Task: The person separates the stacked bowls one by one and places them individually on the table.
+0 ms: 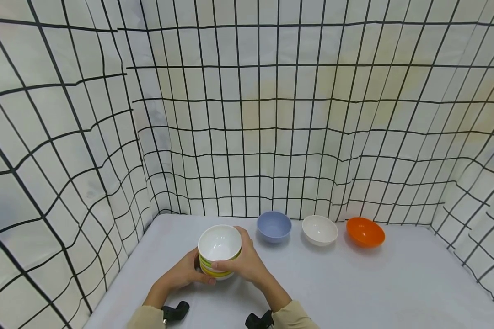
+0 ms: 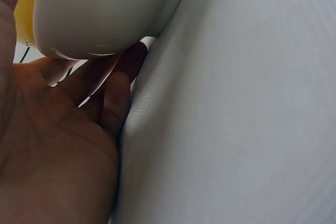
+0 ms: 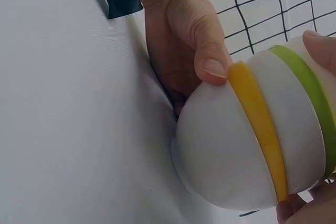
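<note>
One stack of glossy round white bowls banded green and yellow (image 1: 220, 244), toward the desk's (image 1: 354, 283) left edge | left hand (image 1: 187, 270), right hand (image 1: 248, 259) both gripping it | stacking, apparently | next likely wants a level, gentle release

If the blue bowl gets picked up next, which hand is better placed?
Right, probably. The right hand grips the bowl stack on the side facing the blue bowl, so its reach looks shorter. The left hand holds the opposite side, lower down, and might steady the bowl stack.
</note>
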The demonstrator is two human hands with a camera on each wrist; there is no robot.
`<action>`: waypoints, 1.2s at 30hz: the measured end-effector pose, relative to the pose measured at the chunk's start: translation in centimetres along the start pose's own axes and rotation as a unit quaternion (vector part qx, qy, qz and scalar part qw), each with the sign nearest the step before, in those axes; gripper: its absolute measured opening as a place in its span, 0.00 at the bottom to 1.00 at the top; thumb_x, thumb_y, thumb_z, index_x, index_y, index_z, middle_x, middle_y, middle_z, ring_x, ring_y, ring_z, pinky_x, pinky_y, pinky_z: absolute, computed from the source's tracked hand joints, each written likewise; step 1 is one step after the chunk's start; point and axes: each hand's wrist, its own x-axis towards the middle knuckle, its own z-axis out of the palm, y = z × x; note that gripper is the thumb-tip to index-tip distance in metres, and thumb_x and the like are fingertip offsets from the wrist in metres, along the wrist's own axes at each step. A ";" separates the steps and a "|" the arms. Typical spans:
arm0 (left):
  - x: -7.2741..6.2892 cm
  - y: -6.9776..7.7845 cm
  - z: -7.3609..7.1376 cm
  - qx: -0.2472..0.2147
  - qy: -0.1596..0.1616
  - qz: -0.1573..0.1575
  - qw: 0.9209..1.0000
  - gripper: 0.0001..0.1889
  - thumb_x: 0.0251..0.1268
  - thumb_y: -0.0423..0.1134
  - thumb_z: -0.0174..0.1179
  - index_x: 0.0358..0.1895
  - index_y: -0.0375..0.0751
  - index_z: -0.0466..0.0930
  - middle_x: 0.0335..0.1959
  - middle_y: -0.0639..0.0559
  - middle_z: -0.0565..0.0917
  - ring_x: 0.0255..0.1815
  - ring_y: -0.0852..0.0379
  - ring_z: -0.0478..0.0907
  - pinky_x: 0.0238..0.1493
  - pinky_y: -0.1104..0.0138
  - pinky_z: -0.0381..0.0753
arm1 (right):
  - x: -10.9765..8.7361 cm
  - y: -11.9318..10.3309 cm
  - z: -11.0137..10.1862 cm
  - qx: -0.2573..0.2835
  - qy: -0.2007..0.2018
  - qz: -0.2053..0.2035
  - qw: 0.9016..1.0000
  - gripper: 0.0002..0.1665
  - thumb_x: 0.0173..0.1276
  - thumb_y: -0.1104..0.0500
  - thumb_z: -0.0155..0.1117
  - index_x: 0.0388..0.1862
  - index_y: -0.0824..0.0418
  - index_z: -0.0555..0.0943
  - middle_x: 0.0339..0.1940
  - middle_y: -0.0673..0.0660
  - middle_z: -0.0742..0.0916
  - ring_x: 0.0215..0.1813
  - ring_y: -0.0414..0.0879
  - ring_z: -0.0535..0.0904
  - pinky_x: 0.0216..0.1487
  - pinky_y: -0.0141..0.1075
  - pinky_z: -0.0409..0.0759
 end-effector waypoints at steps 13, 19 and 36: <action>0.3 0.0 0.0 0.014 0.000 0.010 1.000 0.54 0.47 0.40 0.81 0.78 0.48 0.58 0.70 0.47 0.74 0.71 0.44 0.70 0.77 0.40 0.61 | 0.4 -0.9 -2.1 0.023 -0.012 -0.033 0.999 0.64 0.50 0.47 0.86 0.79 0.49 0.56 0.69 0.50 0.77 0.69 0.49 0.75 0.69 0.51 0.76; 0.2 -0.1 -0.1 0.026 -0.001 0.012 1.000 0.53 0.48 0.42 0.80 0.78 0.48 0.58 0.67 0.49 0.78 0.71 0.43 0.71 0.77 0.37 0.60 | 0.6 -1.0 -3.3 0.041 -0.013 -0.028 0.999 0.61 0.50 0.50 0.86 0.78 0.49 0.58 0.69 0.52 0.76 0.68 0.50 0.76 0.68 0.49 0.78; 0.3 -0.3 0.1 0.008 -0.005 0.012 1.000 0.53 0.48 0.41 0.80 0.78 0.47 0.58 0.67 0.48 0.77 0.71 0.43 0.71 0.77 0.36 0.58 | 0.3 -1.5 -5.1 0.044 -0.038 -0.024 0.998 0.61 0.50 0.50 0.85 0.78 0.48 0.59 0.69 0.53 0.76 0.65 0.51 0.77 0.65 0.47 0.81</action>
